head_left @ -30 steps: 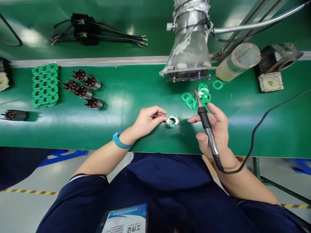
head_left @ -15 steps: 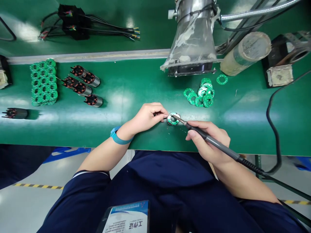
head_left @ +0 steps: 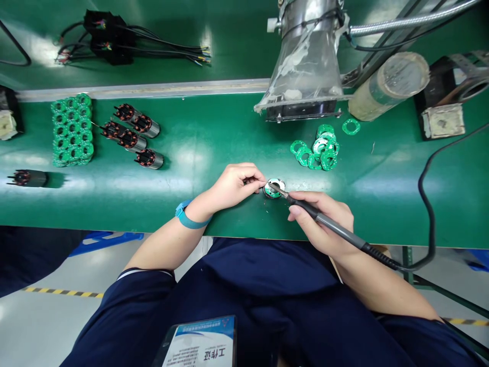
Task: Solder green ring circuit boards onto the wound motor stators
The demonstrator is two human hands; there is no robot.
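A round green-and-white circuit board with a hole in its middle lies before me, on top of a darker round part. My left hand is closed in a pinch at the board's left edge; what sits between the fingertips is too small to make out. In my right hand is a soldering iron, gripped like a pen. Its metal tip reaches over the board to the upper left part of the ring, close to my left fingertips.
Loose ring boards lie behind my right hand, beneath a clear fume hood. Farther right stand a cloudy cylinder and an iron holder. To the left are motor parts, a board panel and cabled black housings.
The soldering iron and my right hand have shifted slightly left, and the tip now lies nearer the board's upper left edge. My left hand keeps its pinch.
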